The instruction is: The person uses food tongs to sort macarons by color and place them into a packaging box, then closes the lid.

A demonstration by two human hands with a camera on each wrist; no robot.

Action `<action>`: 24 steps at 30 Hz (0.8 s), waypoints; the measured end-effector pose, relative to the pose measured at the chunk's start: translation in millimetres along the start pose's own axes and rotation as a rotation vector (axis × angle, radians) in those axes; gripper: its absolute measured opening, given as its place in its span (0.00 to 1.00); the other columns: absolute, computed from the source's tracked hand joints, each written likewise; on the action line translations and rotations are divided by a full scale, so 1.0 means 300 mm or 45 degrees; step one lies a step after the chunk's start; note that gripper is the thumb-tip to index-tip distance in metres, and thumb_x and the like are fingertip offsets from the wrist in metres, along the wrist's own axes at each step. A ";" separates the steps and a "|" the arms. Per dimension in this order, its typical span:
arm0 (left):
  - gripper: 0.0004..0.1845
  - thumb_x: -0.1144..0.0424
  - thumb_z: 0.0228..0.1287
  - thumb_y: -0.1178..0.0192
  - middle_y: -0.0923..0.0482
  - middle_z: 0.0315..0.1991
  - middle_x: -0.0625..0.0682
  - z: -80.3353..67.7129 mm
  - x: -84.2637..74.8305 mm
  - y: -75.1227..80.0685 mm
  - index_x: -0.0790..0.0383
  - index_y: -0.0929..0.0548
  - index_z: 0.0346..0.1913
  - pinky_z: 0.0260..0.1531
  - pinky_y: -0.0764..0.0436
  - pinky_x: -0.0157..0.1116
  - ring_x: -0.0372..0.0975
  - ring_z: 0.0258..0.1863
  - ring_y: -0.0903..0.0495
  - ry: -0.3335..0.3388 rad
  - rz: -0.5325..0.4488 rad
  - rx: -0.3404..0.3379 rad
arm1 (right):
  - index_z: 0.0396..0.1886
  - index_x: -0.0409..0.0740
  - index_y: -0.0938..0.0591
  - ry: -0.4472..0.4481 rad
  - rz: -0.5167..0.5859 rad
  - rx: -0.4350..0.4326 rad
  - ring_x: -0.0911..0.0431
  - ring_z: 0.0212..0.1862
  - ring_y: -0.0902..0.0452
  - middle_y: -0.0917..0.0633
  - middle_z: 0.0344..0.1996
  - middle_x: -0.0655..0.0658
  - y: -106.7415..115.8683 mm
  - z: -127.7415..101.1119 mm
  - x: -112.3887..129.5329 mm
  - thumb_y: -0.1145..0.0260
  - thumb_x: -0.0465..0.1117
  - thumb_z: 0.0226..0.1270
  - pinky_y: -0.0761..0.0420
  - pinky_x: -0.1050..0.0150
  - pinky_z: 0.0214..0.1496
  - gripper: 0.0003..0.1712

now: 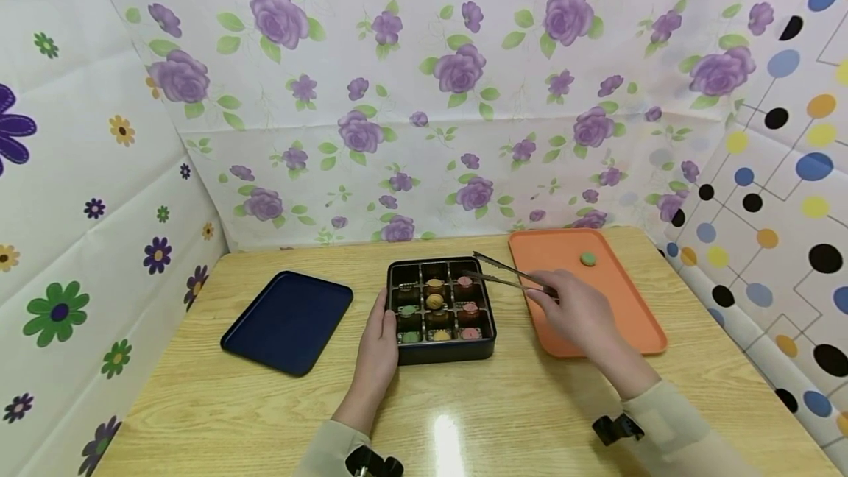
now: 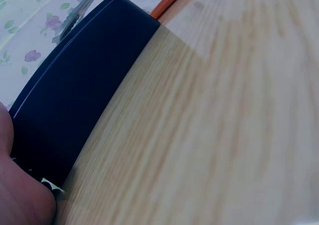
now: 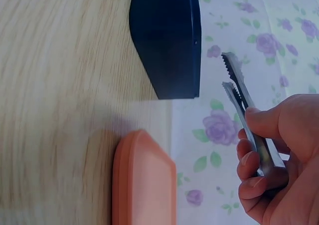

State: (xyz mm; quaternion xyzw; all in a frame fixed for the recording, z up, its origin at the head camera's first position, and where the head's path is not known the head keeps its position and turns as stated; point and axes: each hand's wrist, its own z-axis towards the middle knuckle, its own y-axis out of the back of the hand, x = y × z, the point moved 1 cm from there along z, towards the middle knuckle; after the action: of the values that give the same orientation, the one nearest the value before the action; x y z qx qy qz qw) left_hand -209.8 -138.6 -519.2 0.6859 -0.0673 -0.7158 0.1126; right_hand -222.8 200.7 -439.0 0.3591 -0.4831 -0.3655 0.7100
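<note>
A black divided box [image 1: 445, 352] stands on the table, with green, yellow and pink macarons in its compartments. One yellow-brown macaron [image 1: 434, 302] sits near the box's middle, higher than those around it. Along the box's left wall lies my left hand [image 1: 377, 341], fingers extended against the outside; the left wrist view shows only part of this hand beside the dark wall [image 2: 84, 80]. My right hand [image 1: 579, 311] grips metal tongs [image 3: 249, 120] between thumb and fingers. Their serrated arms are spread apart, tips at the box's back right, with nothing visible between them.
An orange tray [image 1: 636, 330] lies to the right, partly under my right hand, with one green macaron [image 1: 587, 259] on it. A dark blue tray [image 1: 288, 322] lies at the left of the wooden table [image 1: 265, 418]. Patterned cloth [image 1: 424, 94] hangs behind and at both sides.
</note>
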 end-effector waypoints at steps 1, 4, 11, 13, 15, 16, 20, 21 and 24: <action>0.31 0.56 0.96 0.63 0.53 0.91 0.55 0.000 0.001 0.001 0.51 0.52 0.92 0.83 0.45 0.63 0.55 0.88 0.51 0.001 0.003 -0.001 | 0.72 0.48 0.13 -0.002 0.000 0.001 0.52 0.41 0.13 0.11 0.49 0.43 0.004 -0.001 -0.007 0.31 0.49 0.85 0.20 0.56 0.30 0.22; 0.31 0.56 0.96 0.63 0.53 0.91 0.55 0.000 0.002 0.002 0.50 0.51 0.92 0.83 0.45 0.63 0.55 0.88 0.50 0.003 0.007 -0.003 | 0.71 0.46 0.14 -0.008 0.000 -0.005 0.51 0.40 0.13 0.11 0.48 0.42 0.014 -0.006 -0.030 0.31 0.49 0.85 0.20 0.56 0.29 0.23; 0.31 0.55 0.96 0.62 0.53 0.91 0.54 -0.002 0.001 0.002 0.48 0.51 0.93 0.83 0.45 0.64 0.56 0.88 0.51 0.011 0.001 -0.002 | 0.70 0.45 0.13 -0.027 0.021 -0.030 0.47 0.42 0.12 0.10 0.49 0.41 0.038 -0.021 -0.090 0.30 0.48 0.85 0.20 0.55 0.30 0.22; 0.31 0.55 0.96 0.62 0.53 0.91 0.54 -0.002 0.001 0.002 0.48 0.51 0.93 0.83 0.45 0.64 0.56 0.88 0.51 0.008 0.001 -0.002 | 0.70 0.45 0.13 -0.036 0.021 -0.032 0.46 0.42 0.11 0.09 0.49 0.40 0.045 -0.023 -0.109 0.30 0.48 0.85 0.19 0.55 0.31 0.22; 0.31 0.55 0.96 0.62 0.53 0.91 0.54 -0.002 0.002 0.002 0.49 0.51 0.93 0.83 0.45 0.64 0.55 0.88 0.51 0.008 0.003 -0.001 | 0.70 0.45 0.14 -0.037 0.029 -0.036 0.46 0.43 0.11 0.09 0.49 0.39 0.053 -0.025 -0.125 0.31 0.47 0.85 0.19 0.54 0.31 0.22; 0.31 0.55 0.96 0.62 0.53 0.91 0.54 -0.002 0.003 0.002 0.49 0.51 0.93 0.83 0.45 0.64 0.55 0.88 0.51 0.007 0.004 -0.001 | 0.70 0.44 0.14 -0.034 0.034 -0.036 0.46 0.42 0.11 0.09 0.49 0.39 0.057 -0.026 -0.133 0.31 0.47 0.85 0.19 0.54 0.32 0.21; 0.31 0.55 0.96 0.62 0.53 0.91 0.54 -0.002 0.004 0.002 0.50 0.51 0.93 0.83 0.45 0.64 0.55 0.88 0.51 0.006 0.007 0.000 | 0.71 0.41 0.14 -0.044 0.040 -0.044 0.45 0.42 0.12 0.10 0.50 0.37 0.074 -0.032 -0.163 0.31 0.46 0.85 0.18 0.53 0.32 0.23; 0.31 0.55 0.96 0.62 0.53 0.91 0.54 -0.002 0.004 0.002 0.50 0.51 0.93 0.83 0.45 0.64 0.55 0.88 0.51 0.005 0.006 0.000 | 0.71 0.40 0.15 -0.050 0.037 -0.050 0.45 0.43 0.12 0.10 0.50 0.36 0.078 -0.035 -0.170 0.31 0.45 0.85 0.18 0.53 0.32 0.23; 0.31 0.55 0.96 0.62 0.54 0.91 0.54 -0.002 0.002 0.002 0.50 0.51 0.93 0.83 0.46 0.64 0.55 0.88 0.51 0.003 0.001 0.002 | 0.72 0.38 0.15 -0.063 0.009 -0.075 0.42 0.44 0.11 0.10 0.51 0.34 0.091 -0.043 -0.193 0.30 0.46 0.84 0.17 0.50 0.32 0.25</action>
State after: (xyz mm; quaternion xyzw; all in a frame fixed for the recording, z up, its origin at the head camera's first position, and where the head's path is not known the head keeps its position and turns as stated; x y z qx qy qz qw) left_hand -209.2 -139.3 -519.8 0.6868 -0.0679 -0.7148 0.1126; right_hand -221.2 265.8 -443.4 0.3273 -0.4907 -0.3859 0.7094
